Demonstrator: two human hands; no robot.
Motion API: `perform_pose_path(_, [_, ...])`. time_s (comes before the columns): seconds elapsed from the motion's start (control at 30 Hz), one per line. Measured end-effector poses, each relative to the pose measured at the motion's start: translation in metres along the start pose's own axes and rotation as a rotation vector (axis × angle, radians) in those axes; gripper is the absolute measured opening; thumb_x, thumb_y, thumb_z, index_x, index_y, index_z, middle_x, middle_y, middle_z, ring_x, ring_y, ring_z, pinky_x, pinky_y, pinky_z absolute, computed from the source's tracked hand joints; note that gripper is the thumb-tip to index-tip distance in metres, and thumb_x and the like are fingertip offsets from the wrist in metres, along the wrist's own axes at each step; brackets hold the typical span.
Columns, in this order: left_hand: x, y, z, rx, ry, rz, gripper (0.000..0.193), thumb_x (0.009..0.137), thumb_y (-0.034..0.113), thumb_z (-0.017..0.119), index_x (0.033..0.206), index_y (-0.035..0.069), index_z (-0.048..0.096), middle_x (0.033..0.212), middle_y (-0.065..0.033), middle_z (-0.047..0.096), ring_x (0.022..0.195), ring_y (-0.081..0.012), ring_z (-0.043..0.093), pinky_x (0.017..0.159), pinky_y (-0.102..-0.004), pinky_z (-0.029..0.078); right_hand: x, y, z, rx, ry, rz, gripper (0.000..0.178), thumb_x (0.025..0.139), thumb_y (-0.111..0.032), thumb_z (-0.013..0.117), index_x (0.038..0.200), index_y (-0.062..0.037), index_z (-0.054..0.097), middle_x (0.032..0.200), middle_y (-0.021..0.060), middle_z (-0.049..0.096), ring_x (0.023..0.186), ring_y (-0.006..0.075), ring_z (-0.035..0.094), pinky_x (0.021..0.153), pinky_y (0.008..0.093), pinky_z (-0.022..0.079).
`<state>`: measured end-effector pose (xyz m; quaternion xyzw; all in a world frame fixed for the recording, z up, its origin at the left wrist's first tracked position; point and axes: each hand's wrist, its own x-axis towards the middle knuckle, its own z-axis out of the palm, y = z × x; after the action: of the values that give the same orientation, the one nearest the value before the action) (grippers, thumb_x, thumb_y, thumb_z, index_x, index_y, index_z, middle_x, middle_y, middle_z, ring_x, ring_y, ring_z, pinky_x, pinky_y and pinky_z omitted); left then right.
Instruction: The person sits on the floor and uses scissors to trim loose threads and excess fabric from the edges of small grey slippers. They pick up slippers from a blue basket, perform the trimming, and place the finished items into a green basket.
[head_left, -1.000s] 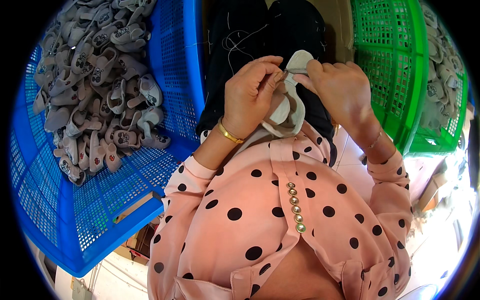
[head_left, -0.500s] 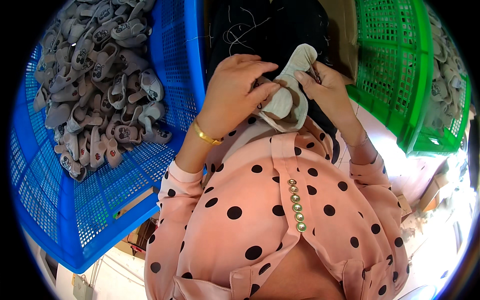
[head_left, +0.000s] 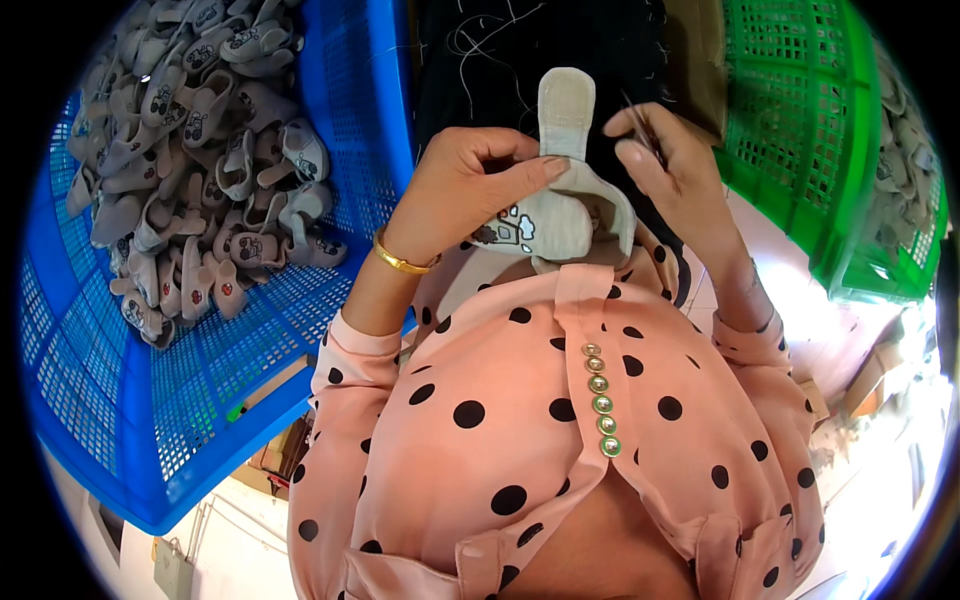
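Observation:
In front of my chest is a small grey cloth shoe [head_left: 560,222] with a printed picture on its upper. Its strap [head_left: 566,110] stands up, pointing away from me, a paler patch at the tip. My left hand [head_left: 465,185] pinches the shoe at the strap's base between thumb and fingers. Right of the shoe, and apart from it, my right hand [head_left: 665,160] is closed around a slim dark pointed tool that looks like small thread snips [head_left: 648,132]; motion blurs it and the fingers hide part of it.
At my left, a blue plastic basket [head_left: 350,110] holds a heap of similar grey shoes [head_left: 200,190]. A green plastic basket [head_left: 790,130] with more shoes [head_left: 905,170] stands at my right. Loose threads [head_left: 475,50] lie on my dark trousers. A brown cardboard box [head_left: 697,60] sits beyond my right hand.
The shoe has turned so its strap points straight away and its printed upper shows. My left hand now pinches the strap's base. My right hand has let go of the shoe and moved right.

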<state>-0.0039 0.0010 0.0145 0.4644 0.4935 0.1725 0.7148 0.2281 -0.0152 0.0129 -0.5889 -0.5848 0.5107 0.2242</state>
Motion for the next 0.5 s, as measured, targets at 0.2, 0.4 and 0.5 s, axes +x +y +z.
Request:
perform_pose_path(0.2, [-0.008,0.005,-0.001,-0.083,-0.029,-0.049,0.019,0.087,0.021,0.073,0.090,0.002,0.073,0.067,0.0035,0.062,0.056,0.0004,0.051,0.049,-0.0160,0.037,-0.013,-0.010,0.008,0.072,-0.052,-0.020,0.026,0.089,-0.023,0.069,0.097,-0.0005,0.059,0.074,0.0036,0.059,0.066,0.0066,0.053,0.061,0.0233,0.046])
perform_pose_path(0.4, [-0.011,0.013,-0.001,-0.102,-0.050,-0.073,0.017,0.086,0.018,0.073,0.090,0.001,0.074,0.070,0.0026,0.064,0.061,0.0001,0.054,0.052,-0.0160,0.041,-0.002,-0.020,0.021,0.274,0.027,0.008,0.020,0.088,-0.017,0.069,0.093,-0.0011,0.058,0.071,0.0041,0.056,0.062,0.0077,0.052,0.058,0.0236,0.046])
perform_pose_path(0.5, [-0.011,0.012,-0.001,-0.065,-0.046,-0.079,0.016,0.086,0.017,0.073,0.089,0.001,0.073,0.069,0.0029,0.063,0.060,0.0005,0.052,0.050,-0.0161,0.040,0.004,-0.017,0.021,-0.042,0.088,-0.130,0.016,0.085,-0.012,0.068,0.091,-0.0017,0.057,0.070,0.0086,0.059,0.062,0.0135,0.059,0.058,0.0263,0.048])
